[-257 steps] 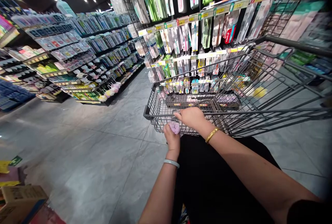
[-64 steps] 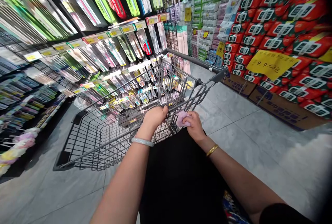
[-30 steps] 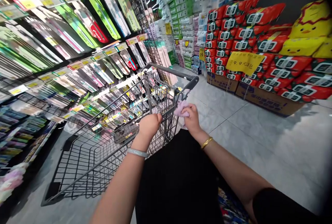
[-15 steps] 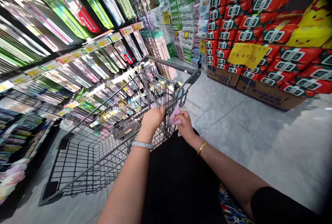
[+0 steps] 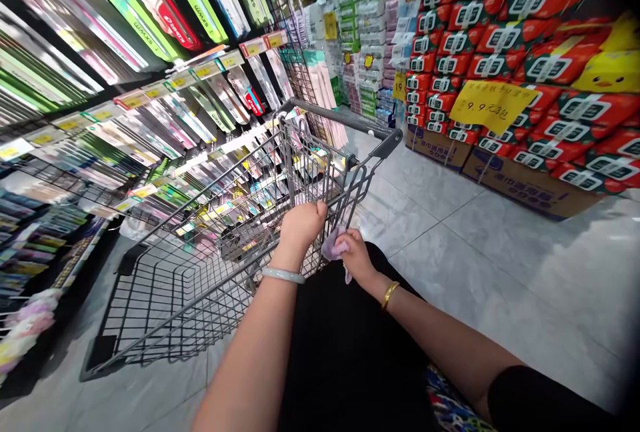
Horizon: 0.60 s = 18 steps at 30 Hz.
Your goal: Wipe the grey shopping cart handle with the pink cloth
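A grey wire shopping cart (image 5: pixel 200 265) stands in front of me, its dark handle bar (image 5: pixel 340 117) at the upper middle. My left hand (image 5: pixel 301 224) is closed on the wire side of the cart near its rim, a pale bangle on the wrist. My right hand (image 5: pixel 353 255) is closed round a small pink cloth (image 5: pixel 331 247) pressed against the cart's wire just below the left hand. A gold bangle sits on the right wrist. My black clothing fills the lower middle.
Racks of hanging packaged goods (image 5: pixel 150 85) with yellow price tags line the left. Stacked red packs (image 5: pixel 525 52) on cardboard boxes with a yellow price sign (image 5: pixel 493 107) stand at the right. More stacked goods (image 5: pixel 360 25) fill the back. Grey tiled floor (image 5: pixel 500 265) runs between.
Over the frames the view swung from the left aisle toward the red stacks. In the last second my right hand with the pink cloth dropped down the cart's wire, closer to my left hand.
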Motion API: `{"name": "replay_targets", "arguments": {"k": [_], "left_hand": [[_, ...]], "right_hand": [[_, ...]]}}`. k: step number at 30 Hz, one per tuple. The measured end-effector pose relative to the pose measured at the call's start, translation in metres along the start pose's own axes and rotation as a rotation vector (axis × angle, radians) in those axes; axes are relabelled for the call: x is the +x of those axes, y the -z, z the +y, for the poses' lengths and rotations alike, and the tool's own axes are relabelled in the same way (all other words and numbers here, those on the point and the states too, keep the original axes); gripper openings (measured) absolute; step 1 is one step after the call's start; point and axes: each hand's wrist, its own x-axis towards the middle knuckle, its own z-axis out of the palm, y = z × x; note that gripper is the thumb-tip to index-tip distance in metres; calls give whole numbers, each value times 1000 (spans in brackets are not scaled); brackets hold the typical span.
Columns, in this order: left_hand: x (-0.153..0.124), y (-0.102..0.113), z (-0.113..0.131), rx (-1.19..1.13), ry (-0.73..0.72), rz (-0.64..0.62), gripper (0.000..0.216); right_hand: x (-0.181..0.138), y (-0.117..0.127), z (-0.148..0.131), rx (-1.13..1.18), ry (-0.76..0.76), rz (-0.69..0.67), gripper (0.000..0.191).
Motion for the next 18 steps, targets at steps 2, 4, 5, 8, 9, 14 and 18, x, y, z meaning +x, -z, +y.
{"name": "replay_targets", "arguments": {"k": [2, 4, 5, 8, 9, 14, 18], "left_hand": [[0, -1, 0, -5, 22, 16, 49], [1, -4, 0, -6, 51, 46, 56], [1, -6, 0, 2, 58, 58, 58], [-2, -10, -1, 66, 9, 85, 52], [-3, -10, -1, 92, -17, 95, 50], [-4, -12, -3, 130, -72, 115, 46], [-4, -14, -12, 55, -28, 100, 45]], "right_hand": [[4, 3, -14, 28, 27, 44, 32], [16, 11, -35, 38, 113, 115, 33], [23, 15, -44, 26, 155, 141, 33], [32, 18, -49, -60, 260, 141, 32], [30, 17, -45, -94, 281, 108, 33], [16, 9, -37, -122, 241, -36, 38], [31, 15, -67, -109, 316, 52, 36]]}}
